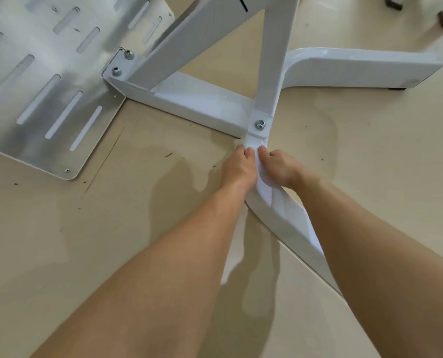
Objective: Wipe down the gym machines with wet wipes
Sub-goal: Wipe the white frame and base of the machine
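As left hand (238, 169) and right hand (280, 167) pinch a wet wipe (264, 188) on the base leg (288, 219), I'd drag toward five o'clock.

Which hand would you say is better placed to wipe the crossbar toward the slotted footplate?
Probably the left hand: it sits on the crossbar side of the base leg; the right hand would cross over.

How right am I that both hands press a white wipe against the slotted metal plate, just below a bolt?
Not quite. The head view shows the left hand and right hand pressing the white wipe against the curved white frame leg, just below the bolt; the slotted metal plate lies off to the left, untouched.
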The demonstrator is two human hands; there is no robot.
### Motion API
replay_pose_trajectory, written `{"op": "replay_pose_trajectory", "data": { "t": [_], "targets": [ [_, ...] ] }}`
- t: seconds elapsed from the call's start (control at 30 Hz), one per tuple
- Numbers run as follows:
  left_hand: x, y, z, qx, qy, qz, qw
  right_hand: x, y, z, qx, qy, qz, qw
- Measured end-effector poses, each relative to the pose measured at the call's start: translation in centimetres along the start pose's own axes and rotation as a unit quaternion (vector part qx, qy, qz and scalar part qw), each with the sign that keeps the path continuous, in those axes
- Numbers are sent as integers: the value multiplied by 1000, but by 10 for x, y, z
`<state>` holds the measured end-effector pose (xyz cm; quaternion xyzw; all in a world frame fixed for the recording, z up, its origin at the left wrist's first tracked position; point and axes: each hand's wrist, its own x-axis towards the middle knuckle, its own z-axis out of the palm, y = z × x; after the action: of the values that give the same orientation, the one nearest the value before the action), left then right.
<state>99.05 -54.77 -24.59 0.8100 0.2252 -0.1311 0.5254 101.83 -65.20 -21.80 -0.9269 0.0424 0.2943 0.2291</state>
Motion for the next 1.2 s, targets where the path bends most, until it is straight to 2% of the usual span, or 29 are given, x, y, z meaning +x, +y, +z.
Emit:
{"op": "replay_pose_trajectory", "data": {
  "t": [0.13,0.27,0.43,0.53,0.63,0.77,0.87,0.97,1.1,1.2],
  "targets": [
    [-16,-8,13,-34,29,12,999,-25,19,5,-61,-26,25,998],
    [-50,-21,29,-85,14,-9,996,-42,36,-2,-104,-76,40,991],
    [-30,-15,15,-27,20,2,999,-24,22,2,-60,-41,-13,997],
    [-34,-14,21,-39,40,15,998,-19,31,7,-71,-23,-48,996],
    [-68,-26,45,-49,72,15,996,-40,66,6,-109,-45,-78,990],
    [-112,-28,71,-70,75,-25,994,-60,84,-8,-134,-87,-84,984],
    [-89,-20,67,-97,107,-62,987,-47,63,-6,-127,-81,-104,983],
    [-66,-19,60,-92,128,-53,986,-33,53,2,-103,-55,-150,982],
    [-92,-28,84,-113,158,-36,980,-47,88,1,-128,-52,-171,975],
    [-138,-29,125,-142,151,-46,977,-75,128,-9,-153,-76,-159,972]
  ]
}}
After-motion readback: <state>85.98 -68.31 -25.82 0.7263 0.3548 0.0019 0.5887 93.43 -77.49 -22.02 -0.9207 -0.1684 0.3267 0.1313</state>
